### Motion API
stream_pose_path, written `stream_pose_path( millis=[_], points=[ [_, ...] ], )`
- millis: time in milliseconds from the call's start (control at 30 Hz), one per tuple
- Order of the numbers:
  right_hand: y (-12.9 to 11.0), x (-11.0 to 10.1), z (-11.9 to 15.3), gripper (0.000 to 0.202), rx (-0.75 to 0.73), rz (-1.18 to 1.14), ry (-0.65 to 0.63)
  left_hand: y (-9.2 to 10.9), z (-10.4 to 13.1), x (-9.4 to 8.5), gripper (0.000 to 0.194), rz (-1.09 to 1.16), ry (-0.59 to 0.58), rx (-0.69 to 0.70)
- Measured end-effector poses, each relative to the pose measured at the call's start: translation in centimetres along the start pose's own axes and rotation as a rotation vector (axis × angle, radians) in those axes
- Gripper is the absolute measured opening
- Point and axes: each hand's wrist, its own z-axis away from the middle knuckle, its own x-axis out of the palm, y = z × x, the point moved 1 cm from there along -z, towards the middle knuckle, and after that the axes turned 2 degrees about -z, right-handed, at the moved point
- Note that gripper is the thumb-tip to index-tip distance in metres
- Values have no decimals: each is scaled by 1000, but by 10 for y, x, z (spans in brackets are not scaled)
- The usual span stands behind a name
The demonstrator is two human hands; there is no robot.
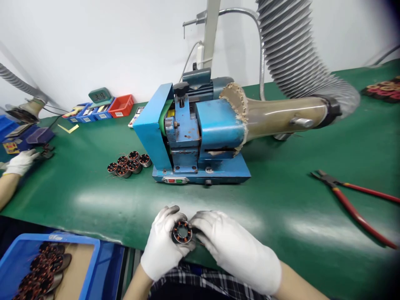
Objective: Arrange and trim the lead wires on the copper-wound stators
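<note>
A: What is nearest to the blue machine's front?

B: The blue bin [90,266] of wound stators, low and left of the blue machine [193,137]. Then the left hand [162,250] and the right hand [234,250] (both in white gloves), in front of the machine, pinching one stator [181,232] between their fingers.

A: And farther?

B: Six loose stators [129,163] lie just left of the machine's base. Red-handled pliers [353,196] lie well to its right. A co-worker's gloved hand [20,161] rests far left.
</note>
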Motion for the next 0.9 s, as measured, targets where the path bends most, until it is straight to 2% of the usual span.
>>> stream_pose_path(
  millis=[100, 167, 267, 333, 367, 433, 567, 767, 833, 900],
  points=[
    [-2, 11, 1, 20, 75, 106, -148, 1, -1, 0, 44, -12, 1, -2],
    [1, 10, 1, 23, 42, 110, -190, 1, -1, -1, 45, -12, -11, 4],
    [10, 2, 0, 22, 50, -18, -198, 2, -3, -4, 46, -7, -34, 20],
    [15, -3, -2, 16, 109, -172, -144, 3, -3, -5, 47, -2, -50, 23],
    [16, -4, -3, 25, 140, -219, -118, 2, -3, -5, 48, -1, -58, 24],
    [16, -5, -5, 38, 159, -216, -133, 2, -3, -5, 50, 0, -68, 32],
    [9, -2, -9, 28, 78, -93, -248, 0, -4, -5, 50, 7, -58, 48],
    [5, 4, -10, 16, 35, 58, -174, 4, -6, -4, 47, 57, -30, 21],
    [2, 2, -10, 13, 23, 70, -105, 7, -4, -4, 48, 198, -56, -94],
    [-2, -4, -11, 19, 8, 5, -15, 9, -1, -7, 50, 380, -75, -229]
  ],
)
